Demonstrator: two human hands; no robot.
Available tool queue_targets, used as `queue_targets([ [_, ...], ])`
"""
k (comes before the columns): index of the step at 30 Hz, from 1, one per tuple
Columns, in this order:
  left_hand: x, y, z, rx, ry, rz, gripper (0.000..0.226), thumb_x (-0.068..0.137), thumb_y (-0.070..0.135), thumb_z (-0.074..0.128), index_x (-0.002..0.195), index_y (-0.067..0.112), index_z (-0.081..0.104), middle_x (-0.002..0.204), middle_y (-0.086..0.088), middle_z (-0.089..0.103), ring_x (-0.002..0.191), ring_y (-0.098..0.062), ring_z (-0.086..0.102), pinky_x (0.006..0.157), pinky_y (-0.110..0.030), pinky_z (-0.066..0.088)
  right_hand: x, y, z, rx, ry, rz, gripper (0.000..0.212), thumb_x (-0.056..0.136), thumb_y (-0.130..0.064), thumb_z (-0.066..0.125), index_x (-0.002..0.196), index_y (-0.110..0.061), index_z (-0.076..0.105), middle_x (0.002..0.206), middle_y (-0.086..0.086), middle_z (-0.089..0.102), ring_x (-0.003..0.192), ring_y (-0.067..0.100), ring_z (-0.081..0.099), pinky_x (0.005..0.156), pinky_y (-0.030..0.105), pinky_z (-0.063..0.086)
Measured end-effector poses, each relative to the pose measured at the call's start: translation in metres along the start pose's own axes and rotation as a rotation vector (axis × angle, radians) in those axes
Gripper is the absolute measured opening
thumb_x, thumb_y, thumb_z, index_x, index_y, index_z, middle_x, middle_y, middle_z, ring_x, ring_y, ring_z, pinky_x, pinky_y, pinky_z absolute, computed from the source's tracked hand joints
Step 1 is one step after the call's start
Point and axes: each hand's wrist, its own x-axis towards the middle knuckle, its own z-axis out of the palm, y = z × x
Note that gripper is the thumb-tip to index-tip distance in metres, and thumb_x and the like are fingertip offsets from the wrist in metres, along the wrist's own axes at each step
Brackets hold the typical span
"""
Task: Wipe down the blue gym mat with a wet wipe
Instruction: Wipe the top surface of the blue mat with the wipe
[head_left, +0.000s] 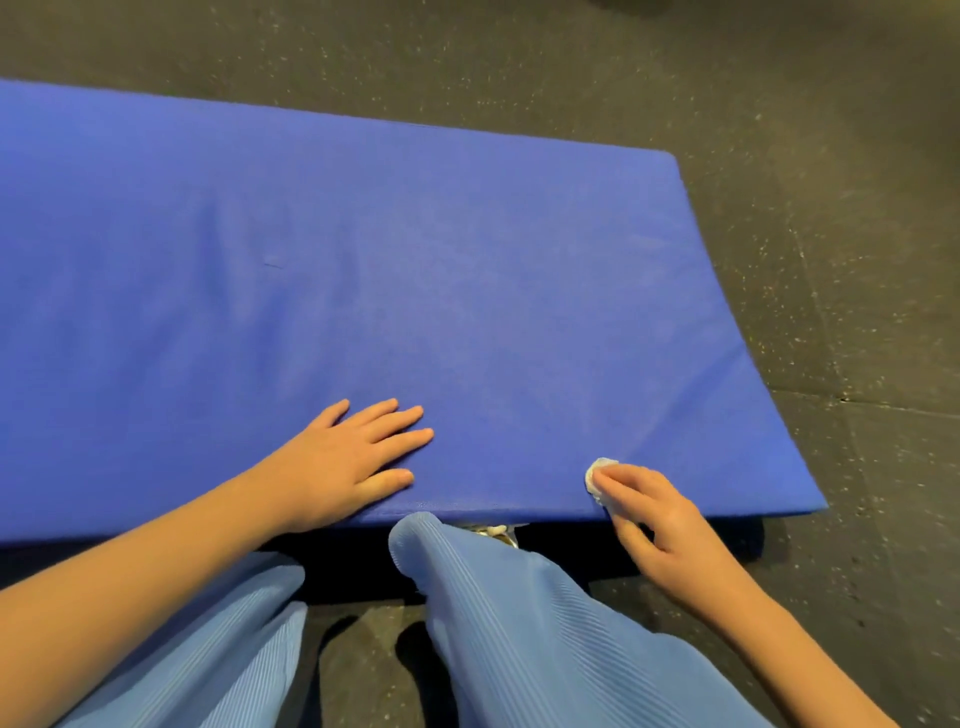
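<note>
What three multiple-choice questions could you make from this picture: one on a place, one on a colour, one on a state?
1. Where is the wet wipe?
A. Near the near right corner of the mat, held by the right hand
B. In the middle of the mat
C. At the mat's far left edge

2. What colour is the mat?
A. Green
B. Blue
C. Red

3. How is the left hand?
A. Balled in a fist
B. Flat on the mat, fingers straight
C. Raised above the mat

Answers:
1 A: the white wad shows at the right hand's fingers, close to that corner.
2 B: its whole top is blue.
3 B: it lies palm down by the mat's front edge, fingers stretched out.
</note>
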Motion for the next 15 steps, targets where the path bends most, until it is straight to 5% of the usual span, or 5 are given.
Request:
queue_targets([
  [6,-0.001,0.003,0.003,-0.054,0.034,-0.013,0.097,0.048,0.079,-0.041,0.137,0.048,-0.018,0.147,0.028,-0.023,0.137,0.003,-0.022,0.118,-0.039,-0.007,0.057,0.008,0.017,0.033,0.257,0.232,0.005,0.082,-0.009,0.069,0.083,-0.009,0.074,0.083,0.002,0.063,0.075,0.020,0.064,0.069,0.016,0.042],
  [10,-0.001,0.002,0.008,-0.062,0.051,-0.005,0.096,0.051,0.078,-0.041,0.139,0.047,-0.017,0.149,0.027,-0.022,0.140,0.001,-0.022,0.117,-0.039,-0.009,0.045,-0.031,0.027,0.122,0.120,0.111,0.004,0.078,-0.019,0.069,0.075,-0.019,0.070,0.075,-0.010,0.062,0.071,0.006,0.057,0.066,0.014,0.043],
  [15,-0.001,0.001,0.010,-0.076,0.055,-0.002,0.094,0.055,0.077,-0.039,0.141,0.047,-0.015,0.150,0.027,-0.023,0.138,0.002,-0.025,0.116,-0.039,-0.012,0.074,0.018,0.014,-0.094,0.336,0.357,0.011,0.076,-0.016,0.076,0.067,-0.017,0.072,0.073,0.001,0.061,0.073,0.026,0.056,0.058,0.028,0.039],
])
